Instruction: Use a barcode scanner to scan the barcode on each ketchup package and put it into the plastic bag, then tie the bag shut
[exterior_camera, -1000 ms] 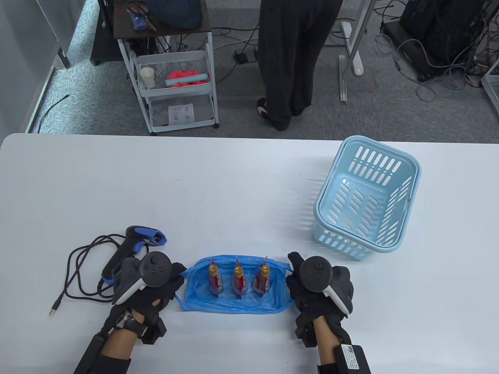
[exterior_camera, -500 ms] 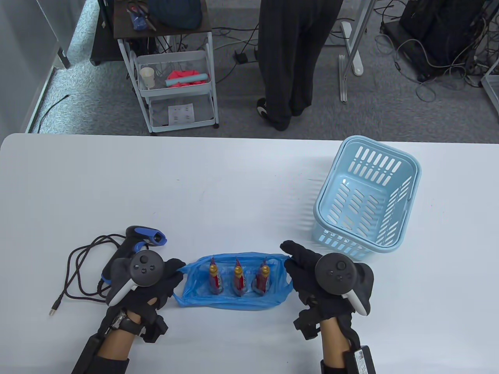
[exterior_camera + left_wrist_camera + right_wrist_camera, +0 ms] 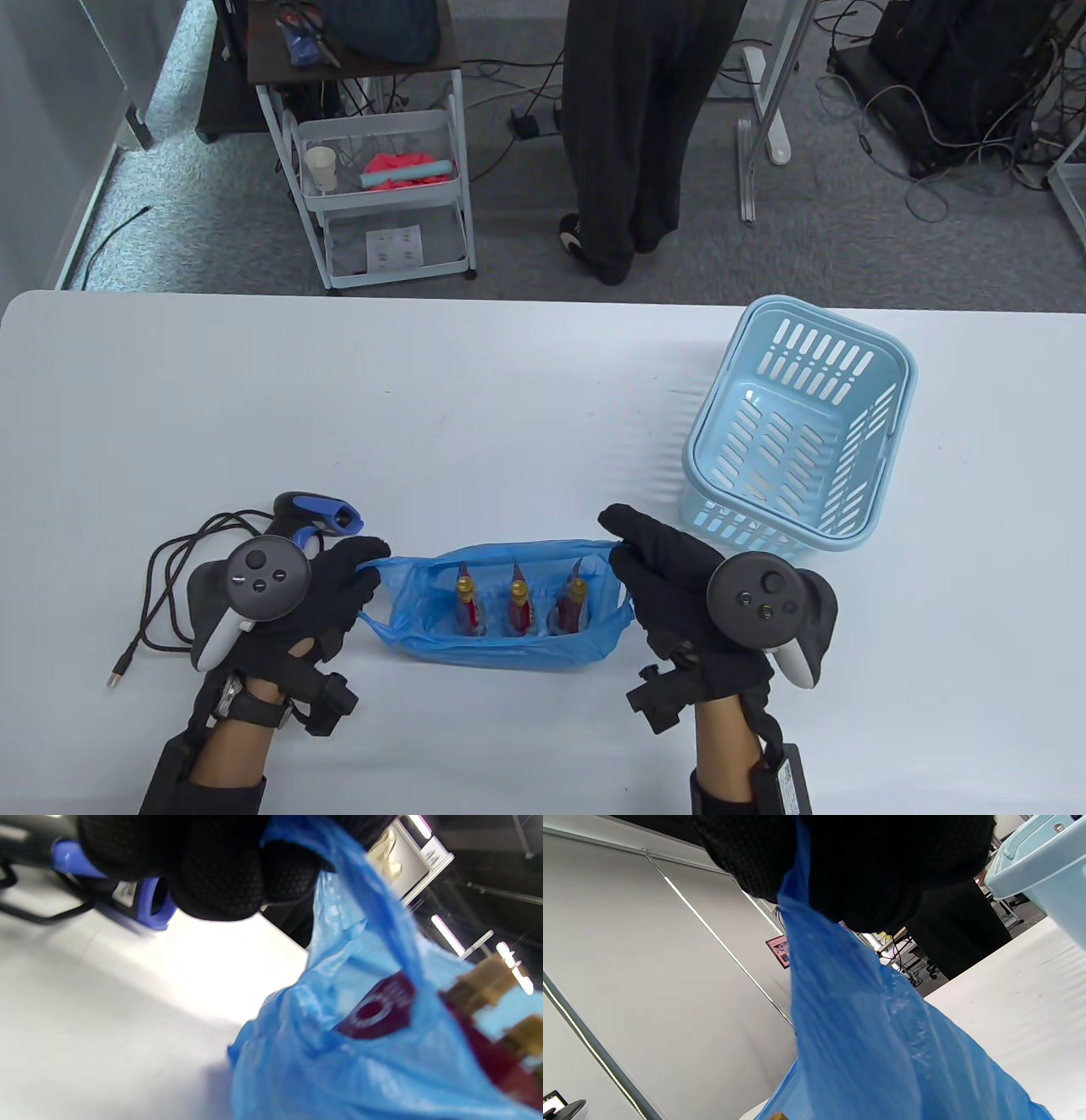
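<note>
A blue plastic bag stands open on the white table, with three red ketchup packages upright inside, gold caps up. My left hand pinches the bag's left handle; in the left wrist view the blue plastic bag runs up into the curled black fingers. My right hand pinches the right handle, and the bag hangs stretched from the fingers in the right wrist view. The black-and-blue barcode scanner lies on the table just behind my left hand.
The scanner's dark cable loops left of my left hand. A light blue slotted basket sits at the right, close behind my right hand. A person in dark trousers stands beyond the table's far edge beside a white cart.
Both hands have drawn apart and lifted, pulling the bag's handles outward and up. The bag's mouth is stretched wider and its walls stand taller around the packages.
</note>
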`<state>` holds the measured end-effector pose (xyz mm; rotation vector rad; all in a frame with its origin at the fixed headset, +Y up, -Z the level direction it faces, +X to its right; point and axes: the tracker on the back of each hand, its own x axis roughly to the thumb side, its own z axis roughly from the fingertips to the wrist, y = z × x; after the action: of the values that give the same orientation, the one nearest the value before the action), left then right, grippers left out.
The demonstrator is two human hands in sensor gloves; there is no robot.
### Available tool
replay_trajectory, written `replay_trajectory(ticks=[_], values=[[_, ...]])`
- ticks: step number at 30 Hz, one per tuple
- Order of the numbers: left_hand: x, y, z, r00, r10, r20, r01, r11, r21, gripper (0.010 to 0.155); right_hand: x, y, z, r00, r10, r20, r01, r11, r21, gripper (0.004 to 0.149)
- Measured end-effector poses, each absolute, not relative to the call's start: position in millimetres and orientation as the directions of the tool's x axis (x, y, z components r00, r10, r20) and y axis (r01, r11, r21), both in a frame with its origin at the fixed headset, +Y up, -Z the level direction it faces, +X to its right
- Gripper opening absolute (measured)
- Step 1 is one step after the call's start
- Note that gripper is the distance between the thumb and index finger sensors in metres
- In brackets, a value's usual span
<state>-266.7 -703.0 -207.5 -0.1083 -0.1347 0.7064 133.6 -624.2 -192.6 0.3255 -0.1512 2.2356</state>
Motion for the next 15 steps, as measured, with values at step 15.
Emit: replay_trajectory(ticks=[15], values=[[-266.6,-636.2,-191.0,0.6,0.774,0.201,-0.781,0.621,-0.061,0.053,142.7,-620.5,-189.7,-0.522,0.795,0.31,-0.835,-0.55,0.003,0.043]])
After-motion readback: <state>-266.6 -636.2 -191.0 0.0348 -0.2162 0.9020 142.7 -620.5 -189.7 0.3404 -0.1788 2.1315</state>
